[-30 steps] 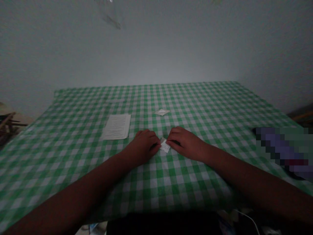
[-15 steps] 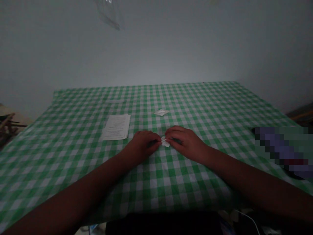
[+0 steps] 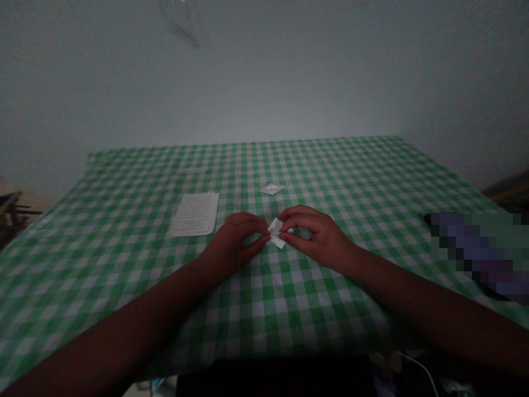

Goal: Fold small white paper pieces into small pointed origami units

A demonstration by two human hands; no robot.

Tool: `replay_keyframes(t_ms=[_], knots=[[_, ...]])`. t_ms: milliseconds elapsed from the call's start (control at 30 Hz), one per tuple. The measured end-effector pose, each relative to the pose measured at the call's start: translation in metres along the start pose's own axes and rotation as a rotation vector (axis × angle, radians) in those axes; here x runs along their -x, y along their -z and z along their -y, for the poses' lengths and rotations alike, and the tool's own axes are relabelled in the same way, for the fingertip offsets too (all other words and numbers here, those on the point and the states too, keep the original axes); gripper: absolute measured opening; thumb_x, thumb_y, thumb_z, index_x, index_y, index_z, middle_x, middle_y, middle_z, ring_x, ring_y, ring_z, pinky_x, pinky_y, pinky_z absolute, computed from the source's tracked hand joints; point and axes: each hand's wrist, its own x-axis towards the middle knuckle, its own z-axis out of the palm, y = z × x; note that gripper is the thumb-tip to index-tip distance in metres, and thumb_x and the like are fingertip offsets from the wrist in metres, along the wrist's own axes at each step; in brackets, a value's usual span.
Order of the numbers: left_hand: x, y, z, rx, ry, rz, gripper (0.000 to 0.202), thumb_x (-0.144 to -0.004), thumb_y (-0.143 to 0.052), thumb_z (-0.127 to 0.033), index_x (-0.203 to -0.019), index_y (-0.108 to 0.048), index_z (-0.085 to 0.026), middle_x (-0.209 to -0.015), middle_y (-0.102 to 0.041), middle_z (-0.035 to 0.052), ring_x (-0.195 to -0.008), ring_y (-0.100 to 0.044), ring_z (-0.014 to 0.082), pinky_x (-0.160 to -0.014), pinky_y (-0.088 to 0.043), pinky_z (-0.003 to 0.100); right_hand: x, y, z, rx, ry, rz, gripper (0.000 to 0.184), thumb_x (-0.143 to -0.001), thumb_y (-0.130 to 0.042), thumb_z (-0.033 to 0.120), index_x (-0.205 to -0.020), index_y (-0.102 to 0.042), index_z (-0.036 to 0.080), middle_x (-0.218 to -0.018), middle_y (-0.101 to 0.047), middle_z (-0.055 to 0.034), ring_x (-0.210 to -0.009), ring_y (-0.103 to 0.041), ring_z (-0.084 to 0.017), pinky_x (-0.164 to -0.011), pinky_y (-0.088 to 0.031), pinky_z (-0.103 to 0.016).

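Observation:
A small folded white paper [image 3: 276,233] sits between my hands at the middle of the checked cloth. My left hand [image 3: 235,242] pinches its left side with the fingertips, and my right hand [image 3: 318,237] pinches its right side. Part of the paper is hidden behind those fingers. Farther back lies a second small folded white paper [image 3: 271,189], out of reach of my fingers. A printed white sheet [image 3: 195,214] lies flat just beyond and left of my left hand.
A green-and-white gingham tablecloth [image 3: 124,275] covers the table, which stands before a pale wall [image 3: 264,82]. A pixelated dark and purple object [image 3: 475,248] lies at the right. Wooden sticks [image 3: 12,207] show beyond the far left edge, and a white cable [image 3: 417,366] hangs below the near edge.
My hands have drawn together and both now pinch the small paper. It has turned slightly and looks more raised from the cloth, with its folded edges showing more. The other papers have not moved.

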Motion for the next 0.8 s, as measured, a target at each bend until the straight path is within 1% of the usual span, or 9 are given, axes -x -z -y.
replay_keyframes(t_ms=[100,200,300,400,567,800], knots=[[0.000,0.001,-0.002,-0.050,-0.048,-0.005,0.008,-0.089,-0.064,-0.019,-0.097,-0.065,-0.020,-0.099,-0.072,0.0040,-0.097,-0.065,0.0195,-0.091,-0.049,0.041,0.001,-0.002,-0.001,-0.110,-0.114,-0.003,0.004,-0.086,-0.070,0.026,-0.089,-0.071,0.023,-0.101,-0.072,-0.0044,-0.096,-0.067,-0.018,-0.090,-0.052,-0.036],[0.000,0.003,-0.006,-0.051,-0.037,-0.014,0.009,-0.089,-0.064,-0.020,-0.098,-0.063,-0.020,-0.098,-0.071,0.0038,-0.095,-0.064,0.0192,-0.089,-0.049,0.040,0.002,-0.004,0.001,-0.218,-0.260,-0.007,0.007,-0.085,-0.070,0.029,-0.086,-0.070,0.022,-0.094,-0.073,-0.0040,-0.088,-0.068,-0.018,-0.083,-0.053,-0.036],[0.001,0.004,-0.010,-0.023,-0.017,-0.015,0.010,-0.090,-0.063,-0.021,-0.100,-0.062,-0.020,-0.097,-0.070,0.0034,-0.094,-0.064,0.0188,-0.088,-0.050,0.039,0.003,-0.006,0.002,-0.271,-0.335,-0.035,0.011,-0.084,-0.072,0.031,-0.083,-0.069,0.020,-0.090,-0.073,-0.0039,-0.084,-0.068,-0.018,-0.080,-0.053,-0.035],[0.001,0.005,-0.013,0.022,0.002,-0.015,0.010,-0.090,-0.062,-0.020,-0.100,-0.062,-0.020,-0.097,-0.069,0.0032,-0.095,-0.065,0.0182,-0.088,-0.050,0.038,0.004,-0.008,0.003,-0.282,-0.355,-0.053,0.012,-0.083,-0.072,0.032,-0.083,-0.068,0.020,-0.087,-0.072,-0.0030,-0.081,-0.067,-0.017,-0.077,-0.053,-0.034],[0.000,0.007,-0.021,0.069,0.088,0.014,0.009,-0.089,-0.061,-0.020,-0.099,-0.061,-0.019,-0.095,-0.067,0.0024,-0.090,-0.064,0.0167,-0.084,-0.050,0.035,0.008,-0.012,0.003,-0.312,-0.348,-0.069,0.014,-0.085,-0.071,0.034,-0.083,-0.066,0.021,-0.085,-0.070,-0.0019,-0.078,-0.065,-0.016,-0.073,-0.052,-0.032],[0.001,0.008,-0.027,0.110,0.085,0.001,0.008,-0.090,-0.059,-0.018,-0.098,-0.061,-0.019,-0.091,-0.065,0.0015,-0.085,-0.063,0.0152,-0.081,-0.051,0.033,0.009,-0.014,0.008,-0.400,-0.344,-0.119,0.015,-0.084,-0.073,0.031,-0.083,-0.061,0.022,-0.081,-0.066,0.0002,-0.075,-0.063,-0.014,-0.068,-0.050,-0.029]])
